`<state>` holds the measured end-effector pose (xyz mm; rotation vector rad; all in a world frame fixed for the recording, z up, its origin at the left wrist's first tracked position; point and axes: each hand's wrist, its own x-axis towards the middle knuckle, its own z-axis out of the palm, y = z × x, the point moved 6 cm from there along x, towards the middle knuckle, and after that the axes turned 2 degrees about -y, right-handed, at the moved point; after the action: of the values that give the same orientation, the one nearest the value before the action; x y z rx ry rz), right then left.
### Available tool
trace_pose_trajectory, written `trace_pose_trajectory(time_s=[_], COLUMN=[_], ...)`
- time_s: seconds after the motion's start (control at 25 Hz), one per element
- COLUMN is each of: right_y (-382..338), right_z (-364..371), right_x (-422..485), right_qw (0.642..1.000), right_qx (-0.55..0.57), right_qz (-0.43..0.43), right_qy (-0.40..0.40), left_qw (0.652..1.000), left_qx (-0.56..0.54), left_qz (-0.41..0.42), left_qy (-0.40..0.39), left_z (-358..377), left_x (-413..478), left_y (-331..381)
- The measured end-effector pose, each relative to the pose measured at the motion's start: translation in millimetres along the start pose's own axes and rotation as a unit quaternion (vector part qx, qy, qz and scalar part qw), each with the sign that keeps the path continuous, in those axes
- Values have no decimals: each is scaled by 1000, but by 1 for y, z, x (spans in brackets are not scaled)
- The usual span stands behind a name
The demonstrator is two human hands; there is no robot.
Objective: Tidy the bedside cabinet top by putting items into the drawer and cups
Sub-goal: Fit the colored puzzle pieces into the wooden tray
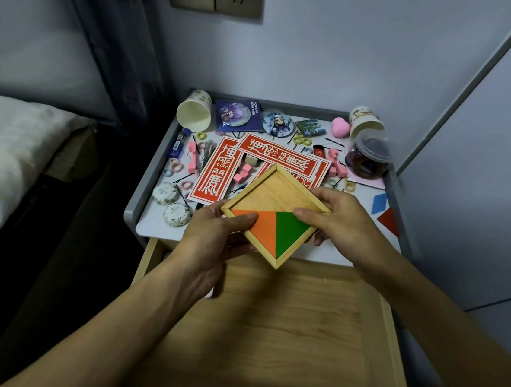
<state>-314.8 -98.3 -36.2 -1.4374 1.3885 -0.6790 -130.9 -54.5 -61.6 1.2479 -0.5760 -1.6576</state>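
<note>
The wooden tangram tray (274,195) is held in the air, turned corner-on like a diamond, with both hands grasping it. Two pieces sit in its near half: an orange triangle (264,230) and, touching it on the right, a green triangle (291,231); the far half of the tray is bare wood. The left hand (215,236) grips the tray's left corner, thumb pressed on the orange triangle and fingers curled underneath. The right hand (339,221) clasps the tray's right corner, thumb lying at the edge of the green triangle and fingers wrapped over the frame.

Below the tray's near corner lies the open wooden drawer (281,322), its floor showing bare wood. Under the tray's far half is the grey-rimmed cabinet top (156,227). Just beyond the tray lie red paper cards (218,173) with white characters, partly hidden by it, and small pink blocks (243,173) among them. To the right of the tray, near the right hand, are a blue parallelogram piece (379,203) and a red triangle piece (389,220). To the left of the tray sit two round patterned discs (166,193). Far beyond the tray to the left a paper cup (193,112) lies on its side with its mouth toward the camera; far beyond to the right a second paper cup (365,123) also lies tipped, a clear plastic jar (368,158) of dark contents just in front of it and a pink heart sponge (340,127) beside it. Between the cups rest a round badge (278,124) and printed cards
</note>
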Motion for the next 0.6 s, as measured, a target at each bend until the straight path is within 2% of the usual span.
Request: trace_pose_trajectory(time_s=[0.12,0.32,0.48,0.6], right_y=[-1,3,3,3], right_z=[2,8,10,15], right_x=[-1,-5,-6,-8], right_qw=[999,990,982,980], right_qx=[45,116,177,191], right_qz=[7,67,68,48], right_qy=[-11,-49,-9,26], left_qw=[1000,999,999,998], left_qx=[-1,2,-18,24], left_qz=[17,36,44,49], left_qy=[11,28,9,-3], left_z=[-1,-3,3,11], left_x=[1,3,0,-2], left_y=[2,3,2,-5])
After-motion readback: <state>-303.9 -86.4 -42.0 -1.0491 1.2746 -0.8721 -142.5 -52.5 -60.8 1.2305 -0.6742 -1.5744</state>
